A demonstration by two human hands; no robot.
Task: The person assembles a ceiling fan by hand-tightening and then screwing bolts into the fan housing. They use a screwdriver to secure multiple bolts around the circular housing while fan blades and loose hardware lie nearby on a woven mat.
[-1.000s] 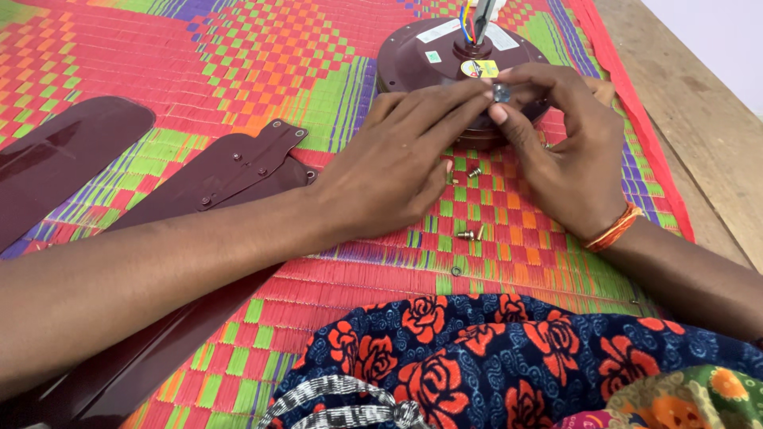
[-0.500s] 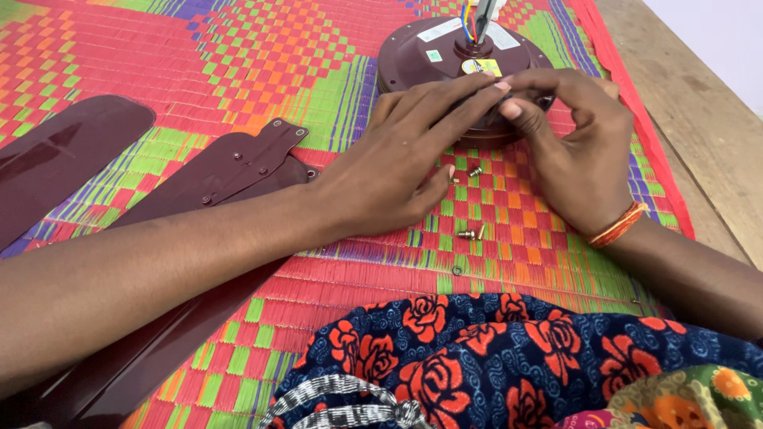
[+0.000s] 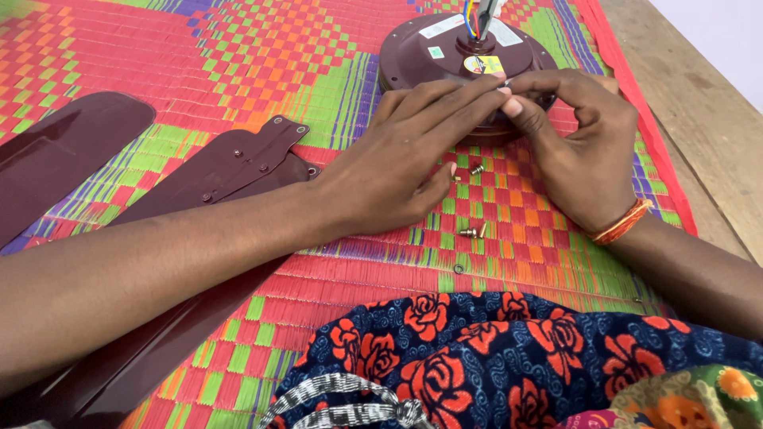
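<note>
Hidden: a tiny metal part (image 3: pixel 506 82) pinched between both hands' fingertips, too small to make out.
Left hand (image 3: pixel 401 163): fingers extended, tips closed on that part.
Right hand (image 3: pixel 576 151): curled, pinching it too.
Motor housing (image 3: pixel 433 56): round, glossy maroon (top cut off), beneath the fingertips.
Around: loose screws (image 3: pixel 474 231), maroon fan blades (image 3: pixel 238 163), woven mat (image 3: pixel 238 48).

Two hands: left (image 3: pixel 397 167), right (image 3: pixel 580 151). One maroon fan motor (image 3: pixel 433 59). Two maroon fan blades (image 3: pixel 63 151) (image 3: pixel 238 171). Three loose screws (image 3: pixel 472 232) (image 3: pixel 478 168) (image 3: pixel 458 268). One woven mat (image 3: pixel 199 63).
</note>
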